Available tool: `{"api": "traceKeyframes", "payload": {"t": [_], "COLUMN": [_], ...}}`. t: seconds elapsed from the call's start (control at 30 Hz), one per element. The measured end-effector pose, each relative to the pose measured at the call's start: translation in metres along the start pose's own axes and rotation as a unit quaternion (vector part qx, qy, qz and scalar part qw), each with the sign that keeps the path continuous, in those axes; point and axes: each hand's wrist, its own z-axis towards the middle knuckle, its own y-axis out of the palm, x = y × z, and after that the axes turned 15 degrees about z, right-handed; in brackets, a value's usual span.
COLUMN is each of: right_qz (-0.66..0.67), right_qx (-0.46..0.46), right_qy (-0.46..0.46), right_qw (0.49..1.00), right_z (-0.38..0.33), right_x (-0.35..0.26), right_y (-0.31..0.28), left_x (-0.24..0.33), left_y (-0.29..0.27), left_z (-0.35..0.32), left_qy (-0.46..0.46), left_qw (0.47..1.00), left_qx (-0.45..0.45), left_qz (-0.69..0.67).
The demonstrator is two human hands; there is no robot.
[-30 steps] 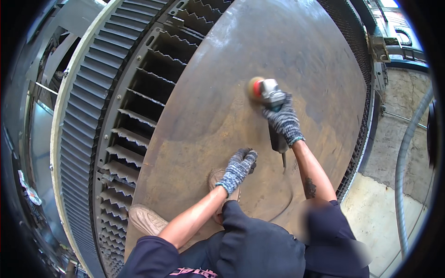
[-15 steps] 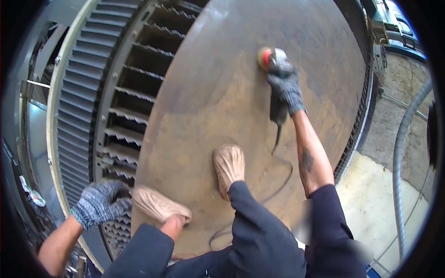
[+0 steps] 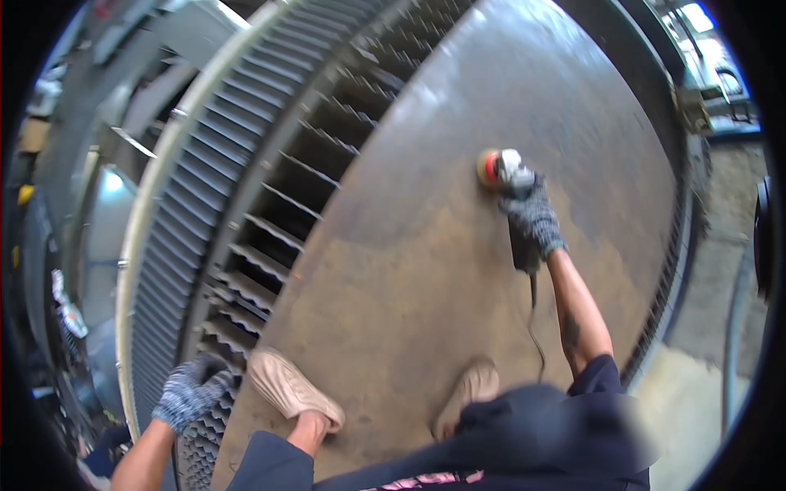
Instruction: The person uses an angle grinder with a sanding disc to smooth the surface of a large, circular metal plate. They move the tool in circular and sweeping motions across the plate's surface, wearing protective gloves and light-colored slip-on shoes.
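Observation:
My right hand [image 3: 536, 218], in a grey knit glove, is closed round an angle grinder [image 3: 512, 167]. The grinder's yellowish disc with a red centre rests against, or just over, a large brown metal plate [image 3: 368, 303]; the exact contact is too blurred to tell. A dark cord [image 3: 534, 331] trails from the tool toward me. At the lower left, my left hand [image 3: 193, 391] wears a matching glove. Its fingers are loosely bent and apart from the thumb, with nothing seen between them. That hand hovers beside the plate's left edge, near the toothed slats.
My tan shoes [image 3: 295, 385] stand on the plate. Left of it run toothed metal slats [image 3: 274, 233] with dark gaps, then a ribbed grey side panel [image 3: 221, 155]. Beyond the plate's right edge lie a concrete floor [image 3: 720, 213] and a grey hose [image 3: 734, 344].
The view has turned and shifted. My right hand with the grinder now sits lower and a little further right in the picture. My right foot has drawn back toward me.

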Motion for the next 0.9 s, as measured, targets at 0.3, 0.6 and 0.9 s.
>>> {"api": "traceKeyframes", "payload": {"t": [0.3, 0.6, 0.9], "right_qz": [-0.056, -0.056, -0.173], "right_qx": [-0.119, -0.123, -0.21], "right_qy": [-0.045, -0.033, -0.215], "right_qw": [0.99, 0.99, 0.938], "right_z": [-0.093, -0.09, -0.08], "right_x": [0.047, 0.016, 0.067], "right_y": [-0.01, -0.039, -0.05], "left_x": [0.086, 0.204, 0.455], "left_y": [0.073, 0.12, 0.199], "left_z": [-0.003, -0.034, 0.097], "left_qy": [0.159, 0.313, 0.423], "left_qw": [0.954, 0.9, 0.764], "left_qx": [0.071, -0.038, 0.457], "left_qz": [0.246, 0.302, 0.168]}}
